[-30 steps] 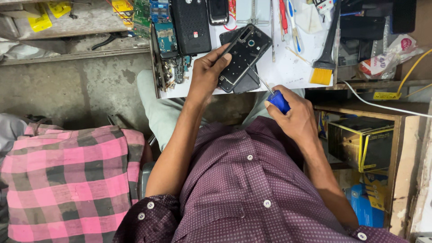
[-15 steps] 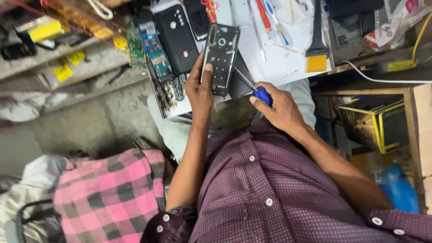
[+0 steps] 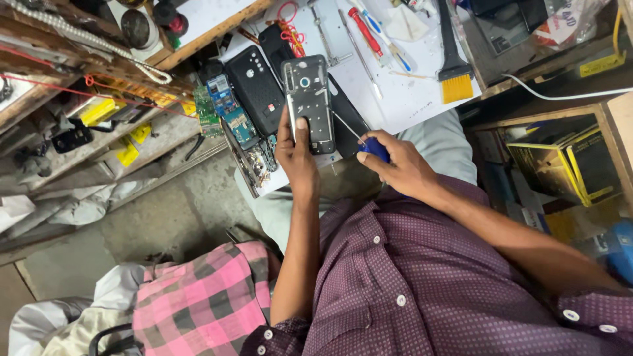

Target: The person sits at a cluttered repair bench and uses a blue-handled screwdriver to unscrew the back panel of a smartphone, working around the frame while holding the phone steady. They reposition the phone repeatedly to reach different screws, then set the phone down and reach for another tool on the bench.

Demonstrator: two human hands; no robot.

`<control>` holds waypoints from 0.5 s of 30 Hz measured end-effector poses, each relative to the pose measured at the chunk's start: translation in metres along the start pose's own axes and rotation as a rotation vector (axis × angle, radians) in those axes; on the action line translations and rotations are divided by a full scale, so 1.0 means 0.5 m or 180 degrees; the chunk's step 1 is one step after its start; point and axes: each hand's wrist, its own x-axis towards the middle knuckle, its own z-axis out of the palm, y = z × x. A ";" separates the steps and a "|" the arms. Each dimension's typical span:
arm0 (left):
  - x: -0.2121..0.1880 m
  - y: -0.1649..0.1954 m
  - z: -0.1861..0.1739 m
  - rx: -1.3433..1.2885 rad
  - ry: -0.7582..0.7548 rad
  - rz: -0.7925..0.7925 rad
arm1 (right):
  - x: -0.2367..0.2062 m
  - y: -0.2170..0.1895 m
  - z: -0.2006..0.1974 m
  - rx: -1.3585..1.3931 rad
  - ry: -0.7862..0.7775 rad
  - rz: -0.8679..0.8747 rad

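Note:
My left hand (image 3: 295,148) holds an opened phone body (image 3: 308,102), dark grey with a round camera hole, flat on the white work surface (image 3: 409,99); my thumb lies along its lower half. My right hand (image 3: 399,168) grips a blue-handled screwdriver (image 3: 374,149) whose thin shaft points up-left to the phone's right edge. A black phone back cover (image 3: 256,89) lies just left of the phone.
Green and blue circuit boards (image 3: 221,109) sit at the surface's left edge. A red-handled screwdriver (image 3: 364,29), tweezers and a yellow-bristled brush (image 3: 455,72) lie at the back. Cluttered wooden shelves stand left, a yellow-edged box (image 3: 560,165) right, pink checked cloth (image 3: 204,303) below.
The view has swung, so the bench sits more to the middle. My left hand has turned the phone upright, and my right hand has kept the screwdriver tip at its edge.

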 end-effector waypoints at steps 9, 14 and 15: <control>-0.018 0.009 0.011 -0.0110 -0.0181 -0.0023 | -0.001 -0.001 -0.023 -0.0581 0.0141 -0.0610; -0.022 0.020 0.017 -0.0009 -0.0333 -0.0070 | -0.011 0.003 -0.016 -0.0506 0.0256 -0.0534; -0.023 0.017 0.018 0.0052 -0.0343 -0.0016 | -0.011 0.004 -0.013 -0.0437 0.0346 -0.0608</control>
